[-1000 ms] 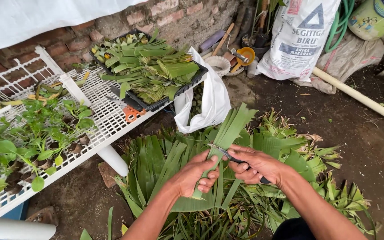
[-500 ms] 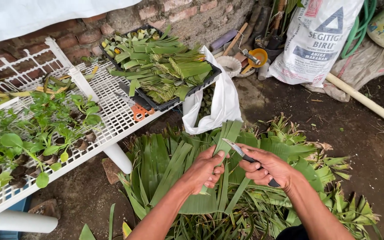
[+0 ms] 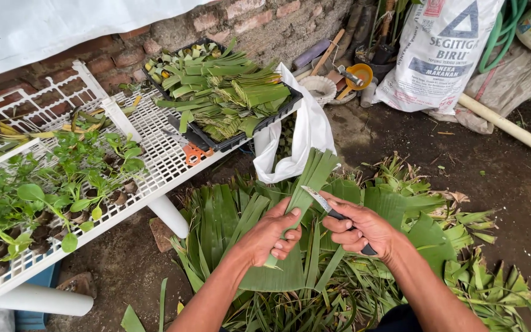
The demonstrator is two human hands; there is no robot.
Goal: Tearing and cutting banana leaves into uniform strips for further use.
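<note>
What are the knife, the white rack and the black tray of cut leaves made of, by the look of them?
Knife: the blade looks like bare metal, grey with a dull shine; the dark handle is mostly hidden in the right hand, so unclear. Rack: probably white moulded plastic, a regular grid, though coated metal is possible. Tray: seemingly thin matte black plastic.

Both forearms are bare from the lower edge of the frame up to the hands; no sleeves, gloves, rings or watch show.
</note>
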